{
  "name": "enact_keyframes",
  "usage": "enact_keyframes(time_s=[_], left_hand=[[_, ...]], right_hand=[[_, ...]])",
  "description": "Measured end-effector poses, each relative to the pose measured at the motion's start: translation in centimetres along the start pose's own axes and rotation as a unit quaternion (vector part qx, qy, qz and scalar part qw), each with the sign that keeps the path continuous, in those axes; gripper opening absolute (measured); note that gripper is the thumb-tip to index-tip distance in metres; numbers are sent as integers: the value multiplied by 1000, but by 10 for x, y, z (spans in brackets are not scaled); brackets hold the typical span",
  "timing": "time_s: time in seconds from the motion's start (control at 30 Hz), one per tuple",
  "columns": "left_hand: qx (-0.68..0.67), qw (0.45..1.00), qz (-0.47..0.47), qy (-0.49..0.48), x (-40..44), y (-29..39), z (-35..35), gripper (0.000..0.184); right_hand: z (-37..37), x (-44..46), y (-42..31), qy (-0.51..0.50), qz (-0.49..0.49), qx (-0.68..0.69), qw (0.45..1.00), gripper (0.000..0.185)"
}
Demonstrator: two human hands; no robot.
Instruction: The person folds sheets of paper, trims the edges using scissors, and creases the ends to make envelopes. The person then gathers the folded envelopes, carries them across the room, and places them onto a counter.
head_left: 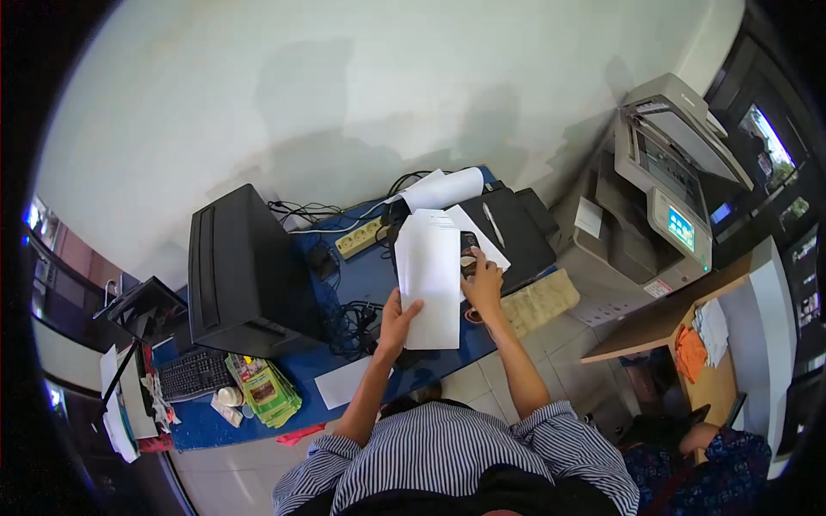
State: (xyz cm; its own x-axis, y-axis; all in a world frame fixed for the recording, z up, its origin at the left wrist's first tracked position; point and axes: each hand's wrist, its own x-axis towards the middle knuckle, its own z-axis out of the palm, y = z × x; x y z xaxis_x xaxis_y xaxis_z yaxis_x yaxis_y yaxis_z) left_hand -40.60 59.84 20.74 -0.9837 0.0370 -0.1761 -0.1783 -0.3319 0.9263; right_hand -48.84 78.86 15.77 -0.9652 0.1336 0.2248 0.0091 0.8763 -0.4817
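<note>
My left hand (400,320) grips the lower left edge of a white paper envelope (432,292), thumb on top, fingers underneath. The envelope is upright in view, its pointed flap end towards the wall, with a few lines of small print near the top. Just right of it, my right hand (484,282) has its fingers curled at a small dark object (468,242) lying over white paper (488,247). What kind of object it is cannot be made out. A black printer (527,230) with a pen (494,224) on top stands beyond that hand.
A black monitor (249,275), keyboard (194,375), green packets (267,394) and tangled cables (354,327) crowd the blue table (323,419). A yellow power strip (361,237) lies behind. At right stand a copier (641,206) with raised lid and another person's sleeve (731,464).
</note>
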Motion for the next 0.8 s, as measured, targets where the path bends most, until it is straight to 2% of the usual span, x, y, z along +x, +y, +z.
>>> enact_keyframes(time_s=[0.07, 0.13, 0.2, 0.57, 0.8], left_hand=[[-1, 1000, 1, -3, 0, -5, 0, 34], [-7, 1000, 19, -14, 2, -9, -1, 35], [-12, 999, 35, -24, 2, -13, -2, 35], [-22, 999, 41, -9, -10, 6, -13, 33], [-14, 999, 29, -19, -25, 9, -34, 35]], right_hand=[[-7, 7, 5, -20, 6, 25, 999, 57], [-20, 14, 8, -72, 79, 208, 972, 54], [-32, 20, 8, -122, 150, 382, 904, 52], [-35, 33, 5, -101, 158, 389, 902, 47], [-33, 27, -7, -89, 133, 349, 923, 52]])
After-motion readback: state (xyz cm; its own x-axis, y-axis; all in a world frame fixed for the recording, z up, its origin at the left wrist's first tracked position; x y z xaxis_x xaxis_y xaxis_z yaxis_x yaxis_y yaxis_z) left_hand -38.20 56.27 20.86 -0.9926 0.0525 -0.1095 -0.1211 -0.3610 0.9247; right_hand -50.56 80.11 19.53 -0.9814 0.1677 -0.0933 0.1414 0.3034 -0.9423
